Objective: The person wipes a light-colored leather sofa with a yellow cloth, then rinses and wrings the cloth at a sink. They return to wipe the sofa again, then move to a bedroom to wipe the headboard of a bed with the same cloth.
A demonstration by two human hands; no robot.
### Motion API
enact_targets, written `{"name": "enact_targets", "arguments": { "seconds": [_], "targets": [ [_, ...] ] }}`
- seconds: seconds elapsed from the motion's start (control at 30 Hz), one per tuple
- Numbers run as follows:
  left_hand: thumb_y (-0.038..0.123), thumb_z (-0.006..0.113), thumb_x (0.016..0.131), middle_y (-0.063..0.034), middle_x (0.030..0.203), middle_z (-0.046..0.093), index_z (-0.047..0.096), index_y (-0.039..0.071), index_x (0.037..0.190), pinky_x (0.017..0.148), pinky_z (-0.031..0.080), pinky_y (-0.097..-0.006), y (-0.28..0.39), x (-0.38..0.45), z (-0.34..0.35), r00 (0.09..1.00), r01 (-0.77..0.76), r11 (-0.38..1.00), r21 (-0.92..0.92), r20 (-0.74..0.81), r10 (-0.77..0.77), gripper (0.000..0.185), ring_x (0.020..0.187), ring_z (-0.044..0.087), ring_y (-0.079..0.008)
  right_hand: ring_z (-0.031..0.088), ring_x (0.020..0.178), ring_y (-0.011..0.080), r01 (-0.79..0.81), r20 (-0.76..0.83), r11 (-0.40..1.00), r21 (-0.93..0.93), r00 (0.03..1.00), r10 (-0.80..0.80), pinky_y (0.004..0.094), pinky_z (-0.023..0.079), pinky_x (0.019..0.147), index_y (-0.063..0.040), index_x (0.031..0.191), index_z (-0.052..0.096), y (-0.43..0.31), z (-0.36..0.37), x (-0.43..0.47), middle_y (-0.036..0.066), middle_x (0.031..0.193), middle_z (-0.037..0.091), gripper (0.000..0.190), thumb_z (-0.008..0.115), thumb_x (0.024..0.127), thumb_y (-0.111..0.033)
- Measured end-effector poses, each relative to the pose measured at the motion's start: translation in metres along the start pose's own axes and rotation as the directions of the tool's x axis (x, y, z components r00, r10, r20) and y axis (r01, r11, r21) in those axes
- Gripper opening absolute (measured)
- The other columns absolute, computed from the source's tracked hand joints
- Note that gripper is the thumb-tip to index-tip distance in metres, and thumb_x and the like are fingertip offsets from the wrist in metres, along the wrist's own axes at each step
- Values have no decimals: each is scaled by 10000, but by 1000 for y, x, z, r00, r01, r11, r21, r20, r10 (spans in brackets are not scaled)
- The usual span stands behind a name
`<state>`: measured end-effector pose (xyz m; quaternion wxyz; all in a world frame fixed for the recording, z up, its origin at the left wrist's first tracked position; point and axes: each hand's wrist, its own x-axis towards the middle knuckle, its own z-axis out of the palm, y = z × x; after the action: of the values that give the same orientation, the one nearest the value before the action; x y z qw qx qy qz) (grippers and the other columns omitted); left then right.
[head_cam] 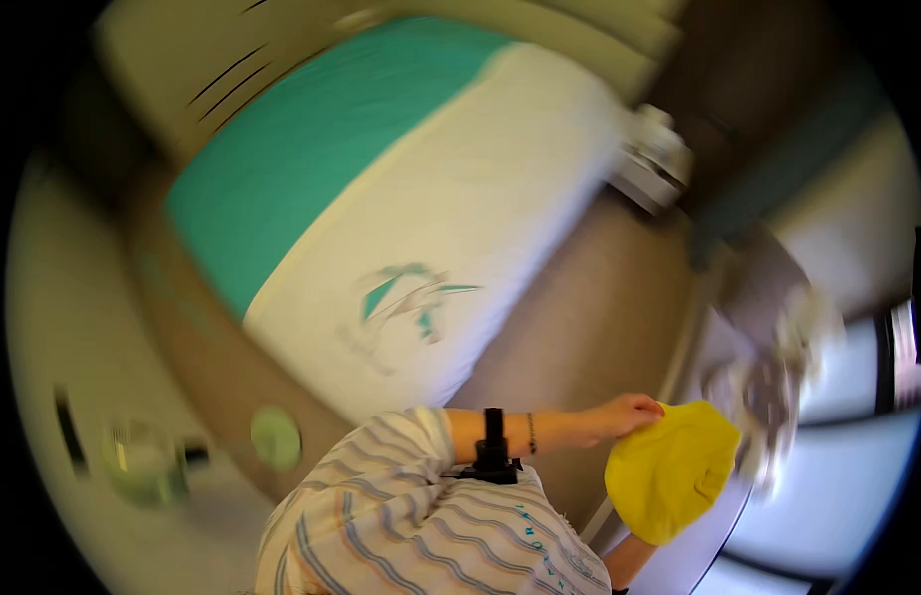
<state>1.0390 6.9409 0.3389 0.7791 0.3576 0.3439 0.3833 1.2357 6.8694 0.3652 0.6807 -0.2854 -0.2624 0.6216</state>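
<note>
My left hand (pixel 630 418) pinches the upper left edge of a bunched yellow cloth (pixel 672 472), its arm stretched across to the right. The forearm carries a black strap with a small device (pixel 493 450) and a dark bracelet (pixel 532 433). From the lower right, my right forearm (pixel 628 559) reaches up behind the cloth. The cloth hides my right hand, so its grip does not show. Both arms are at the right side of my body, over a pale ledge-like surface (pixel 672 569).
A bed with a green cover (pixel 319 149) and a white cover (pixel 460 201) fills the middle. A small white bedside unit (pixel 650 175) stands past its right side. Brown floor (pixel 594 297) runs alongside. Blurred windows (pixel 840 461) are at right, a round pale-green object (pixel 275 437) at left.
</note>
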Motion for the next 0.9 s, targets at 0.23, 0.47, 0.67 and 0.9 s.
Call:
{"name": "enact_targets", "arguments": {
  "seconds": [0.23, 0.47, 0.67, 0.9],
  "targets": [
    [316, 532, 957, 14, 1021, 584, 578, 115, 1190, 796, 408, -252, 0, 3, -72, 779, -340, 919, -199, -607, 157, 312, 895, 505, -80, 565, 1057, 271, -505, 398, 856, -109, 767, 503, 400, 493, 843, -92, 1295, 500, 87, 22, 183, 84, 1216, 568, 447, 484, 980, -408],
    [329, 543, 949, 15, 1053, 572, 559, 117, 1230, 822, 404, -258, 15, 93, -52, 580, -493, 866, -83, -773, 256, 352, 935, 498, -83, 568, 1044, 273, -655, 551, 736, -174, 554, 624, 403, 497, 830, -95, 1290, 503, 96, 6, 300, 84, 1205, 570, 438, 483, 980, -405],
    [316, 562, 944, 11, 1075, 571, 554, 116, 1240, 858, 417, -267, 59, 197, -72, 543, -538, 832, -137, -812, 217, 357, 981, 508, -89, 571, 1033, 275, -678, 550, 709, -195, 523, 651, 405, 500, 818, -98, 1285, 506, 88, 8, 417, 84, 1196, 573, 432, 482, 980, -403],
    [302, 534, 971, -38, 1228, 583, 523, 72, 1312, 943, 425, -329, 132, 325, -148, 691, -493, 841, -225, -688, 221, 412, 1118, 538, -134, 574, 1021, 277, -616, 529, 783, -85, 638, 559, 408, 504, 805, -102, 1280, 509, 109, 35, 555, 84, 1185, 576, 424, 480, 981, -401]
  ]
}}
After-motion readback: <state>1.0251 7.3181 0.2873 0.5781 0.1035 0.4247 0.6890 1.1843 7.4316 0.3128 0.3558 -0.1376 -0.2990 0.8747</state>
